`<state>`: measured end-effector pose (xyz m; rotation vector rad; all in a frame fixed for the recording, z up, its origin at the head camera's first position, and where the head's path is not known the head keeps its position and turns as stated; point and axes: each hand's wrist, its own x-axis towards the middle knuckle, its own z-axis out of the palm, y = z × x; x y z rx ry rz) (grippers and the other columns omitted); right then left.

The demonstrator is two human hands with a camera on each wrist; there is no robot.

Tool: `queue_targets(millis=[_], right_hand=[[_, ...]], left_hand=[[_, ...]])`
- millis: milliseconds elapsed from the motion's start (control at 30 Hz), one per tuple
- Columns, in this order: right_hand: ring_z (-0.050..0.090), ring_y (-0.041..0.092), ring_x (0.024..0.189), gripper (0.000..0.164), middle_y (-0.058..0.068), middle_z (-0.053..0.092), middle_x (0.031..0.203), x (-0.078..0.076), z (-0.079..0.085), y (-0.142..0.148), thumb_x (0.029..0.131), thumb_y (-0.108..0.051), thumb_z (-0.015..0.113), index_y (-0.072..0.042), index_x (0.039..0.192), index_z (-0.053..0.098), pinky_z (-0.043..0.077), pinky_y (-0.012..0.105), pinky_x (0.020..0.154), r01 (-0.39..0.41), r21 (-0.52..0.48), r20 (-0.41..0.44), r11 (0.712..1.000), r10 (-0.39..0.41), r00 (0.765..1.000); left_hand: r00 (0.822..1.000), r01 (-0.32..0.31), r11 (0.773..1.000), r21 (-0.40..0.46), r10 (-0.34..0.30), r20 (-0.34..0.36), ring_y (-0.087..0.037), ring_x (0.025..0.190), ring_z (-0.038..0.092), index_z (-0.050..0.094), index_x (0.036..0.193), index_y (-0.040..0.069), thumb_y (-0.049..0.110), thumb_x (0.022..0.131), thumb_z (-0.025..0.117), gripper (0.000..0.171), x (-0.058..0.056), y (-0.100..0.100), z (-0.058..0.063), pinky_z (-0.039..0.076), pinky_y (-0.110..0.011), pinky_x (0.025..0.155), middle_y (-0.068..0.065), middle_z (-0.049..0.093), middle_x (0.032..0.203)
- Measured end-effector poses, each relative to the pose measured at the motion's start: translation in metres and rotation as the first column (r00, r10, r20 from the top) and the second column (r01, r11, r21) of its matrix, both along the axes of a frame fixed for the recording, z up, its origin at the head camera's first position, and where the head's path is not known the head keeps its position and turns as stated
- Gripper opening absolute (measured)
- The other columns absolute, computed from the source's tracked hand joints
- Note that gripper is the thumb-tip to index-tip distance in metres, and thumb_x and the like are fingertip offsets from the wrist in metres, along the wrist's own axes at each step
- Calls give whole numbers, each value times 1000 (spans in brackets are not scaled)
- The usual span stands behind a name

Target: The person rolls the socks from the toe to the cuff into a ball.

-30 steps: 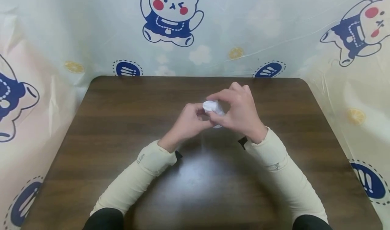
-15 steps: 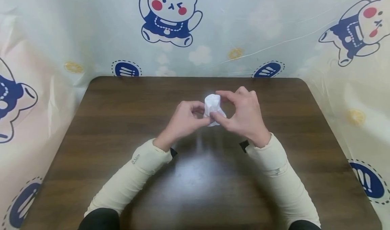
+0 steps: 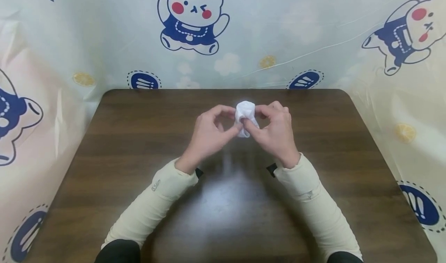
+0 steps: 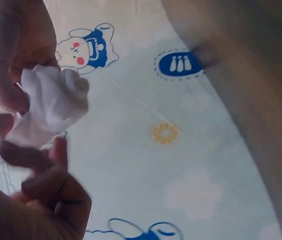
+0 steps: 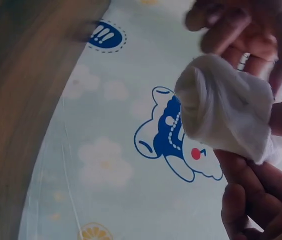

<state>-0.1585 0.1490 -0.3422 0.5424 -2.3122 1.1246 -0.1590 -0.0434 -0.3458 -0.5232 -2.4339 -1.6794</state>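
A white rolled-up sock [image 3: 246, 111] is held up between both hands over the far part of the table; it looks like soft fabric bunched into a thick roll. My left hand [image 3: 209, 133] pinches its left lower edge between thumb and finger. From the other side, my right hand [image 3: 275, 133] grips it, the thumb pressed on the near face. In the right wrist view the folds of the sock [image 5: 220, 105] show at its rounded end. The left wrist view has the sock [image 4: 56, 102] between the two hands, its lower end at the left thumb and finger.
A dark brown wooden table [image 3: 223, 224] lies under the arms. Pale printed curtain [image 3: 251, 34] with bear figures and fruit slices hangs behind it and along both sides. Black devices sit under both cream sleeves [image 3: 150, 201] at the wrists.
The sock has turned more upright and moved slightly farther away. The left hand's forefinger has risen along its side, and the right hand has shifted, its forefinger now against the sock's right edge.
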Motion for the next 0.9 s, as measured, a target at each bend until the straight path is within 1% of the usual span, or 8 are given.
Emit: queue_targets(millis=[167,233,400,500,633,767,833,900], right_hand=[[43,18,72,29,9,71,78,0,0,-1,79,-21,84,3,95,77,25,40,70,7,4,-85,1000,-7,996],[46,19,72,29,10,70,77,-1,-1,-1,79,-20,84,3,94,76,27,40,69,9,-8,-101,1000,-10,995],[58,21,72,25,10,69,79,-8,-3,5,79,-13,82,3,96,74,40,36,69,53,-70,-45,996,-56,997],[60,20,72,23,9,70,81,-10,-5,9,78,-10,81,1,97,74,45,35,66,80,-96,20,992,-79,997],[56,22,73,22,10,70,78,-6,-4,10,78,-10,82,2,95,75,37,38,69,68,-54,17,996,-67,998],[49,23,72,20,11,71,79,-3,1,10,79,-10,80,3,95,76,31,40,69,-31,125,-4,992,31,999],[46,23,74,18,10,71,81,-2,3,10,81,-10,79,2,94,76,31,41,69,-125,231,19,965,124,992],[46,22,77,15,7,70,83,-1,3,12,82,-8,78,-1,95,75,30,42,71,-237,298,65,925,228,971]], left_hand=[[973,-76,997,32,81,-216,-12,46,44,73,104,8,24,86,82,25,-1,3,4,37,-29,44,2,70,94],[967,-66,995,74,82,-240,-12,46,43,75,101,5,19,87,81,20,-2,5,5,35,-28,44,-1,70,86],[995,53,938,343,-19,-99,-17,55,51,73,98,-5,3,92,72,10,-4,7,3,39,-26,50,-11,67,81],[994,107,910,400,-97,-46,-18,66,57,70,100,-6,2,94,69,10,-4,8,1,47,-26,59,-11,67,87],[974,150,960,238,-102,-203,-15,71,61,70,100,0,6,95,70,8,-7,6,2,51,-29,63,-6,70,90],[909,133,991,-3,-123,-398,-11,64,56,71,100,5,10,97,68,7,-13,4,5,47,-29,57,-3,71,86],[898,129,987,-97,-158,-410,-10,63,54,70,100,6,11,98,66,7,-15,2,6,46,-28,57,-1,70,85],[915,143,977,-156,-191,-356,-10,65,55,70,99,8,13,99,66,7,-17,0,7,46,-28,59,2,68,86]])
